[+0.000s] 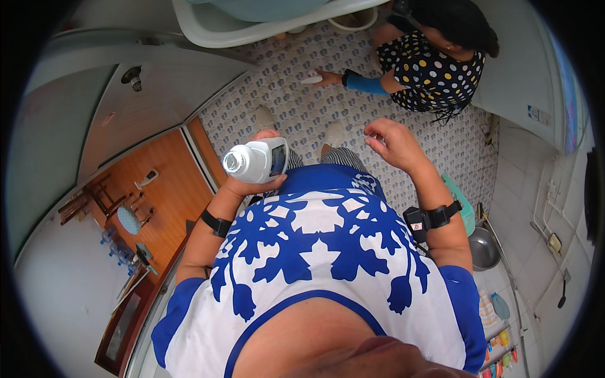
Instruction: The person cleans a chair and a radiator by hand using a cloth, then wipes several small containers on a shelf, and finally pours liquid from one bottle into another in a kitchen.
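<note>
A white plastic bottle (255,163) with a dark label lies tilted in my left hand (257,185), its round neck turned toward the left. The fingers wrap behind the bottle and the thumb rests at its lower side. What closes the neck, a foil seal or an opening, I cannot tell. On the right, my right hand (392,144) is raised over the tiled floor (302,111), fingers bent and thumb near the index finger. Whether something small is between those fingertips is unclear. Both forearms wear black straps.
A co-worker (435,71) crouches at the upper right, one hand low near the floor with a small white object (312,80). A large white tub (222,35) juts in at the top. To the right are a green plastic stool or basket (461,203) and a metal basin (484,250).
</note>
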Available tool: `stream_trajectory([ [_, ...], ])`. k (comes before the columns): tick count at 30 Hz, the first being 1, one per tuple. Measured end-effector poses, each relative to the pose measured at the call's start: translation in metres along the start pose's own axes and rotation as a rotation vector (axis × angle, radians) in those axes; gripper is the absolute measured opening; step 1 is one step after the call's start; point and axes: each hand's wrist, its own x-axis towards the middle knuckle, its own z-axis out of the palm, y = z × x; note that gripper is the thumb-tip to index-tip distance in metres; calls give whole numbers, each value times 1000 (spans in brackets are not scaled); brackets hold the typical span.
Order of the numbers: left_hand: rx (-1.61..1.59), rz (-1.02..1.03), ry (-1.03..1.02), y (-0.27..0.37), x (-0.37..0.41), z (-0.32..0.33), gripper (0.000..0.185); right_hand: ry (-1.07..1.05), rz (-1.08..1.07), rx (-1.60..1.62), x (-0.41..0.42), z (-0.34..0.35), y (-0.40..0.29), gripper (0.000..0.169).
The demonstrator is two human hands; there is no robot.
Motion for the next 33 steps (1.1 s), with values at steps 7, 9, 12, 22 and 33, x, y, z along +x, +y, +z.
stream_trajectory([
  [7, -20, -39, -43, -25, 7, -34, 63, -58, 41, -9, 43, 38, 7, 15],
  [9, -22, -33, -50, -34, 15, -47, 66, -86, 81, -39, 56, 50, 13, 15],
  [12, 63, 11, -167, -43, 33, -72, 65, -85, 110, -89, 73, 70, 17, 15],
  [22, 64, -81, -398, -83, 92, -144, 66, -34, 354, -28, 131, 160, 55, 17],
  [33, 94, -77, -453, -150, 142, -118, 68, 25, 552, 114, 183, 290, 168, 21],
])
